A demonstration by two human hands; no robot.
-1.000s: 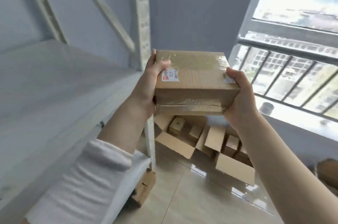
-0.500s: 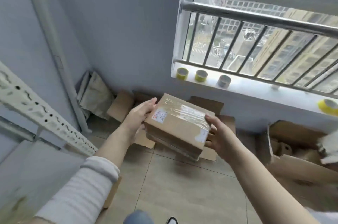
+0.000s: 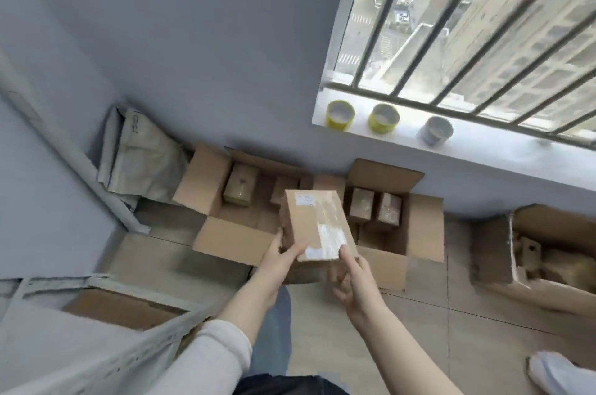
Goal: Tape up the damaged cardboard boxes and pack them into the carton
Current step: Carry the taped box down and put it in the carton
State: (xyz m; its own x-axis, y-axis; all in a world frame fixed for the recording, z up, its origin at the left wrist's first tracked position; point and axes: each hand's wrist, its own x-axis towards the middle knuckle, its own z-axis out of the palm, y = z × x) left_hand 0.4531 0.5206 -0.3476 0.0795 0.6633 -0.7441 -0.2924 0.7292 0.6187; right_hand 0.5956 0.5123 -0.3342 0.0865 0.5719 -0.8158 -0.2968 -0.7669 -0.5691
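Cartons on the floor: two open ones against the wall under the window, flaps spread; the left carton (image 3: 225,201) has two small taped boxes in view, the right carton (image 3: 403,217) holds two more standing side by side.
Third carton: another open carton (image 3: 548,252) sits well apart to the right, its contents too blurred to name.
Grey bags: a slumped heap of mailer bags (image 3: 142,162) leans in the corner, just left of the left carton.
Taped box: one brown cardboard box (image 3: 314,223), held in the air over the gap between the two cartons, tilted with its far end up. Clear tape runs shiny along its top; two white labels show, one near the far end, one at the near end.
Left hand (image 3: 279,261): gripping the box's near left corner, fingers curled on top.
Right hand (image 3: 353,281): fingers loosely spread; the fingertips (image 3: 343,251) touch the box's near right edge, the palm away from it.
Tape rolls: three stand in a row on the window sill (image 3: 483,162), two yellow rolls (image 3: 340,114) and one grey roll (image 3: 435,130).
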